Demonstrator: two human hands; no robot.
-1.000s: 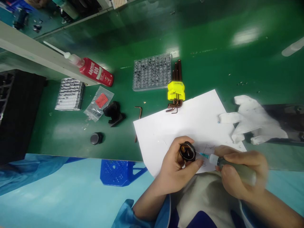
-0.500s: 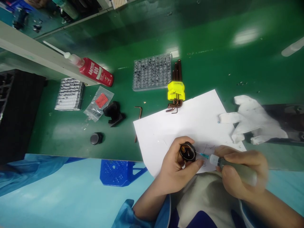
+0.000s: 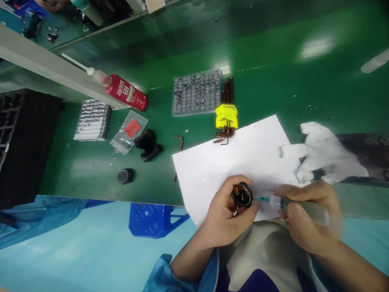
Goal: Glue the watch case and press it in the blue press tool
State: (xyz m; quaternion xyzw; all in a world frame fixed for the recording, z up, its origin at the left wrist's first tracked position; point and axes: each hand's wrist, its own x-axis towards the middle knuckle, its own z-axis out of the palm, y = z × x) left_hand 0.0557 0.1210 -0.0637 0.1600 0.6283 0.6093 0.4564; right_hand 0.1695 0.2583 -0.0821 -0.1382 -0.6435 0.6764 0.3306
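Observation:
Between the thumb and fingers of my left hand (image 3: pixel 227 215) is a round black part (image 3: pixel 242 194) with a glossy, lens-like face turned up. My right hand (image 3: pixel 313 215) is closed around a dispensing bottle (image 3: pixel 310 211) with a clear collar and a thin teal-based needle (image 3: pixel 261 199). The needle points left, its tip at or very near the part's right rim; whether it touches I cannot tell. Both hands are above a white sheet of paper (image 3: pixel 212 162) that carries some handwriting near the right fingers.
Further back lie a yellow hex key holder (image 3: pixel 226 116), a clear compartment tray (image 3: pixel 197 93) and a red Loctite bottle (image 3: pixel 127 93). A loose hex key (image 3: pixel 181 144), black block (image 3: pixel 147 144) and black cap (image 3: pixel 125 176) lie left. White gloves (image 3: pixel 322 154) rest on the right.
The view has shifted slightly, so bench items appear a little further right. Both hands keep their grips, and the needle stays beside the round part's right rim.

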